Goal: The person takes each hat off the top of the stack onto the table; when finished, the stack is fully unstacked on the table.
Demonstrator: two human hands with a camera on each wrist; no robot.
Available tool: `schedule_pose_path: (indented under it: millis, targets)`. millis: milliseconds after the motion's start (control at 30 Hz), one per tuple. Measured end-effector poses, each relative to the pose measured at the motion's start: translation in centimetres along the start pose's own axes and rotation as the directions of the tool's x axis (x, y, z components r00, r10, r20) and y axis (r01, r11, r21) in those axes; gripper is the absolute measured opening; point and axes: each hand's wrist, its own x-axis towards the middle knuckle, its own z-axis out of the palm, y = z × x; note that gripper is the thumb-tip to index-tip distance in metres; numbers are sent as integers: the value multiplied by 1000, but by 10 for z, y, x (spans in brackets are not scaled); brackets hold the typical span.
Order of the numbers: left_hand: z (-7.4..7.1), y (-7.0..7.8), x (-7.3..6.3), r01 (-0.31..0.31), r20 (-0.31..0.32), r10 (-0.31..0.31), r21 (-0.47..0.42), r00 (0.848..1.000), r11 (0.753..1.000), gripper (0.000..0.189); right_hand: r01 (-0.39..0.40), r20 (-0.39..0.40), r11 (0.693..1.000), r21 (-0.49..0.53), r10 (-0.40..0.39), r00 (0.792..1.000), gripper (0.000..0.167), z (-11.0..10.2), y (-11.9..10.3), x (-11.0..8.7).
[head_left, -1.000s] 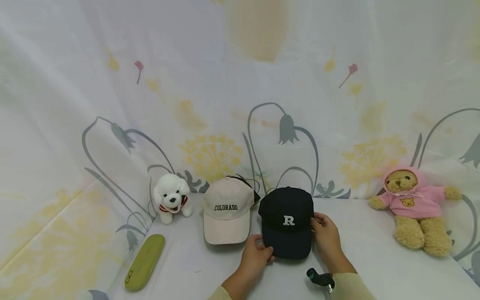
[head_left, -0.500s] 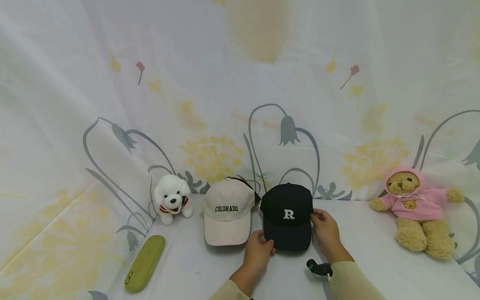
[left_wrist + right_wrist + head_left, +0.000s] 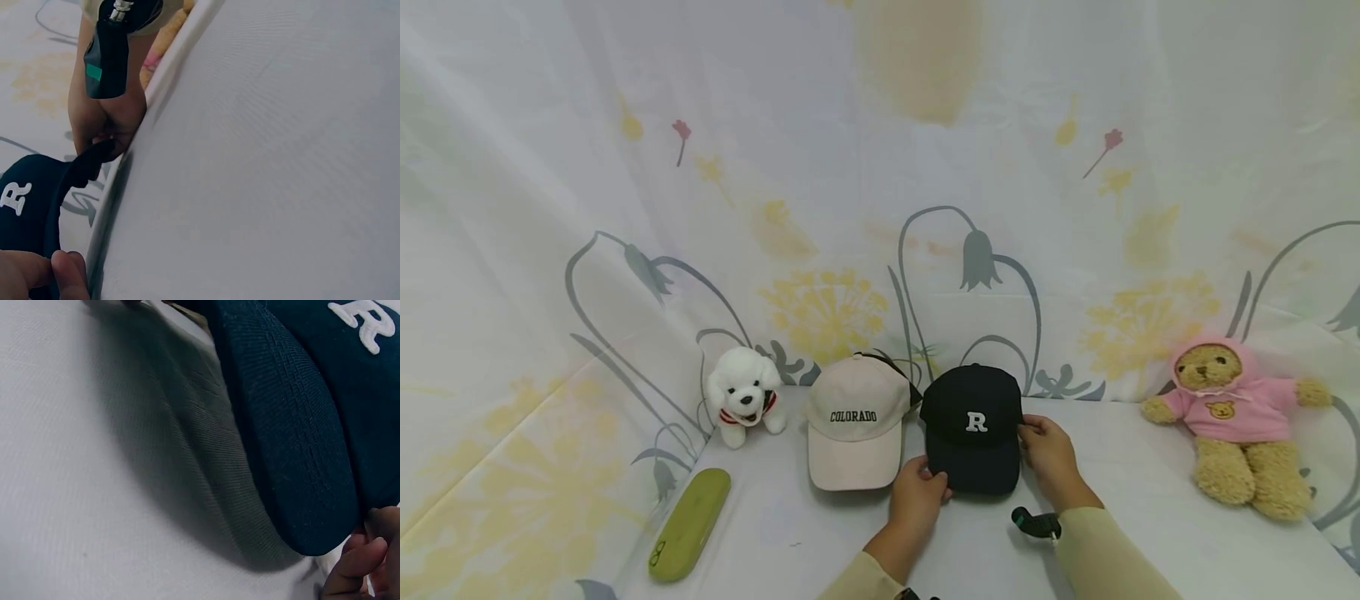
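Note:
A dark baseball cap (image 3: 973, 421) with a white letter R faces me beside a beige cap (image 3: 854, 425) lettered COLORADO. My left hand (image 3: 917, 493) pinches the left edge of the dark cap's brim. On the other side, my right hand (image 3: 1051, 460) pinches the cap's lower rim near the brim. The right wrist view shows the brim (image 3: 281, 444) a little above the white surface, casting a shadow on it. Thumb and finger of my right hand (image 3: 365, 565) meet at the rim there. What lies behind and under the caps is hidden.
A white plush dog (image 3: 745, 392) sits left of the beige cap. Nearer me lies a green glasses case (image 3: 690, 525). At the far right leans a teddy bear (image 3: 1228, 425) in a pink hoodie. A flower-printed cloth (image 3: 820, 167) hangs behind the white table (image 3: 775, 550).
The dark cap has moved back a little, away from me, with both hands holding it. It now stands roughly level with the beige cap. The other things have stayed put.

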Motion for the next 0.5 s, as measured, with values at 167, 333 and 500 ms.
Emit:
schedule_pose_path:
  millis: [167, 333, 500]
  targets:
    - [2, 2, 2, -2, -18, 3, 39, 1000, 999, 49, -13, 5, 999, -42, 14, 1000, 36, 1, 2, 6]
    - [4, 3, 4, -2, -41, 5, 67, 999, 998, 47, -28, -12, 998, -50, 28, 1000, 35, 4, 2, 9]
    - [6, 3, 3, -11, -65, 17, 87, 998, 996, 41, -41, -11, 996, -76, 41, 999, 33, 4, 2, 9]
